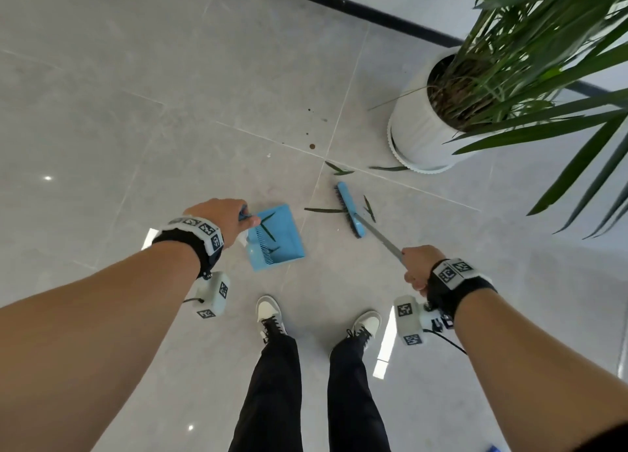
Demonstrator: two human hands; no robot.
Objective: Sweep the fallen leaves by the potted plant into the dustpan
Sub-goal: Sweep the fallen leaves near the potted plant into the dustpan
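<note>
A blue dustpan (283, 244) rests on the grey tile floor with a few green leaves inside it. My left hand (221, 219) grips its handle at the pan's left edge. My right hand (417, 268) is closed around the metal handle of a blue broom (350, 208), whose head lies on the floor right of the pan. One long leaf (321, 210) lies between broom head and pan. Two leaves (369, 208) lie just right of the broom head. More leaves (339, 169) and another leaf (389, 168) lie beside the white pot (416, 135) of the plant.
Long green fronds (560, 78) hang over the right side. A black skirting strip (356, 10) runs along the wall behind. Small brown specks (311, 146) dot the tile. My two shoes (268, 312) stand just below the pan.
</note>
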